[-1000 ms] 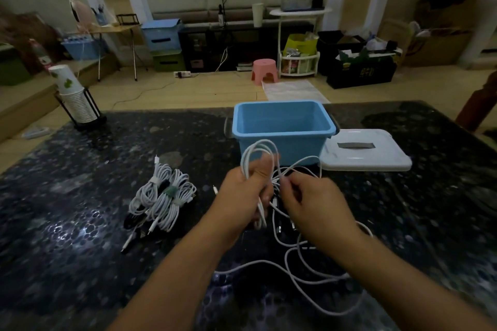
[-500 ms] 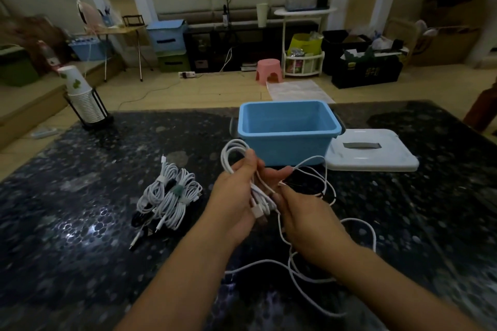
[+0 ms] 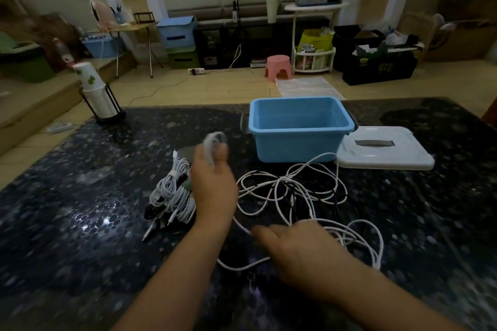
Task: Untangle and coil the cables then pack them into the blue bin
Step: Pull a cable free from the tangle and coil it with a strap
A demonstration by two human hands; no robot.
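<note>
- My left hand (image 3: pixel 212 185), centre frame, fingers curled round a small white coil (image 3: pixel 213 146) held up off the table; blurred.
- My right hand (image 3: pixel 298 250), lower centre, fingers stretched out low over the table by a white strand; blurred, looks open and gripping nothing.
- Loose tangle (image 3: pixel 295 193) of white and black cables lies centre-right on the dark table (image 3: pixel 80 209), just in front of the blue bin (image 3: pixel 298 140).
- Bin sits upper centre, nothing visible inside; white lid (image 3: pixel 384 150) beside it on its right.
- Finished bundles (image 3: pixel 174 196) lie left of my left hand, tied.
- Risk: the coil's tail probably runs into the tangle; pulling hard could tighten knots or drag the heap.
- Risk: coil is untied as far as I can see, so a loose grip lets the loops spring open.
- Risk: right hand sweeping could snag strands, shove bundles.
</note>
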